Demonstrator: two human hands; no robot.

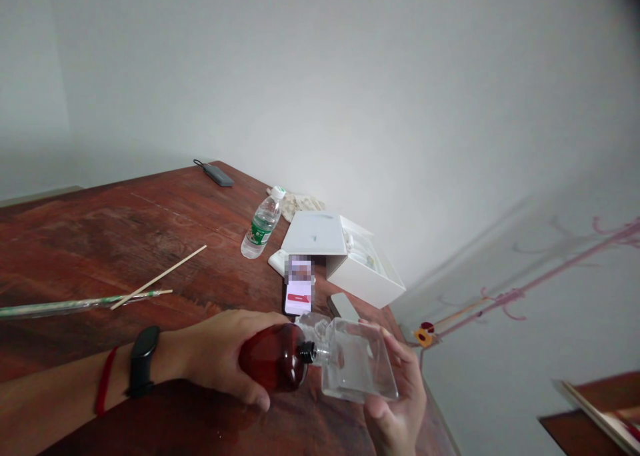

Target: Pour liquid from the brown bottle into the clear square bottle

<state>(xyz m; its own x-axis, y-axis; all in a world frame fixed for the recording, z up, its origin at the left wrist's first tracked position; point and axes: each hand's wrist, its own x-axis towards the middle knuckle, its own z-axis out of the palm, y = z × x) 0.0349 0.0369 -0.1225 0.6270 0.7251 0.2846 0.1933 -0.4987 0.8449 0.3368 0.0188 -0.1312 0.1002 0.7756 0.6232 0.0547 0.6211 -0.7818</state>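
My left hand (227,353) is wrapped round a dark red bottle (277,357), tipped on its side with its black neck (307,352) pointing right. In my right hand (400,389) is a clear square bottle (357,361), also tilted, its mouth facing left. The two necks meet end to end, or nearly so; I cannot tell whether one sits inside the other. Behind them lies another clear object (314,321), partly hidden. A phone (299,296) with a lit screen lies just beyond the bottles on the wooden table (100,243).
A water bottle (263,224) with a green label stands further back, beside an open white box (367,276) and its lid (315,233). Wooden chopsticks (160,277) lie at the left, one in a wrapper. A dark grey device (217,174) rests near the far corner. A pink rack (520,289) leans right.
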